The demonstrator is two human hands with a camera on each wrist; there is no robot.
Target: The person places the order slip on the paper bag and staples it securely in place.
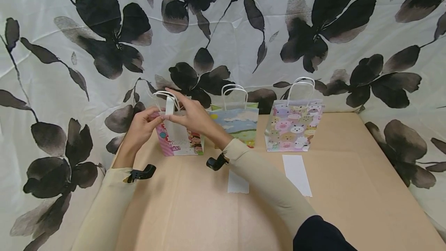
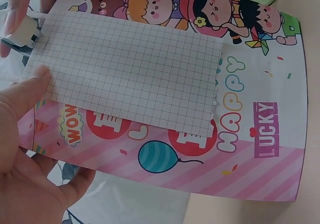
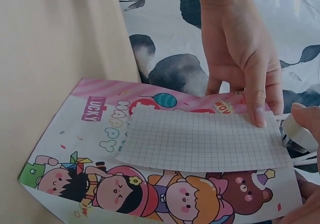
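A pink and white paper gift bag (image 1: 167,148) with cartoon children and white handles stands at the left of the table. A strip of grid paper (image 2: 130,72) lies along its front panel, one short edge ragged. My left hand (image 1: 139,129) holds the bag's top edge, thumb pressed on the paper and fingers behind the panel. At the bag's top, by the handles, my right hand (image 1: 195,115) grips a small white device (image 3: 297,133) with a dark edge between thumb and fingers; I cannot tell its kind. The device sits right at the paper's upper end.
Right of it stand a landscape-print gift bag (image 1: 231,121) and an animal-print gift bag (image 1: 296,127), both with white handles. Two white paper strips lie in front of them, the left strip (image 1: 238,183) partly under my right arm, the right strip (image 1: 297,174) fully visible. A floral cloth (image 1: 251,45) hangs behind.
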